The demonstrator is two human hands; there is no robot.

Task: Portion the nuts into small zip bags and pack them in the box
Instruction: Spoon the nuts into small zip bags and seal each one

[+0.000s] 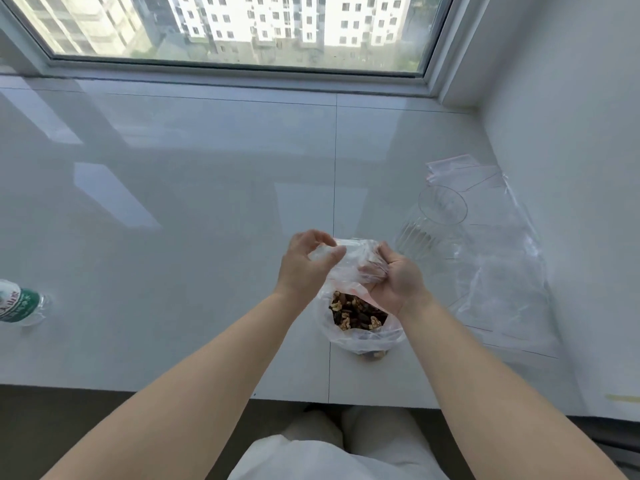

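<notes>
Nearest the tabletop [207, 237] edge sits the big bag of nuts [358, 315], mouth rolled wide open so the walnuts and dark pieces are easy to reach. Directly above it, both hands are working a small zip bag [346, 259]. The left hand [304, 261] pinches one side of the thin plastic between thumb and curled fingers; the right hand [398, 282] has its fingers curled round the other side, palm up. Each grip is closed on the film, and by the look of it they're teasing the mouth apart, held over the nut bag so any spill would drop back in. No nuts visible in the small bag yet, as far as I can tell.

Just beyond the nut bag to the right, a clear container [433, 223] lies tilted, possibly the box. Farther right of it, a spread of spare zip bags [498, 258] waits flat within reach. Way off left of the nut bag, a water bottle [17, 303] lies on its side.
</notes>
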